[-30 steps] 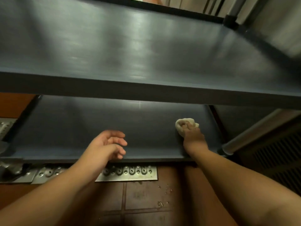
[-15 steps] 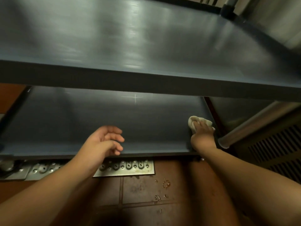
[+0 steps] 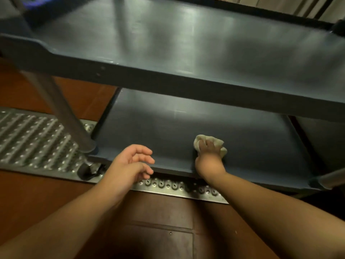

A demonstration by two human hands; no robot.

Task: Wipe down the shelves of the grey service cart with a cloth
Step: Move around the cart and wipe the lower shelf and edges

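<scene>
The grey cart [image 3: 168, 79] presents two shelves. The upper shelf [image 3: 186, 40] fills the far half of the view; its surface is bare apart from light streaks and reflections. The lower shelf [image 3: 158, 128] sits below and nearer, with a raised lip along its near edge. The only item on it is the cloth [image 3: 203, 141], a pale bunched wad lying on the right-of-centre part of the shelf, just inside the near lip.

The right hand [image 3: 209, 156] presses down on the cloth, fingers closed over the top of the wad; cloth shows on the left, far and right sides of the fingers. The left hand [image 3: 130, 163] is loosely open, fingers curled, holding nothing, positioned over the near lip left of the cloth. Contact with the lip cannot be determined.

A metal post [image 3: 61, 111] runs down to the lower shelf's near left corner. A black caster [image 3: 87, 171] shows below that corner. A perforated metal grate [image 3: 35, 139] lies on the brown tile floor [image 3: 158, 230] at left and continues as a strip under the near lip.

The upper shelf hides the far part of the lower shelf. The right post is cut off at the frame edge. The far left corner is blurred.
</scene>
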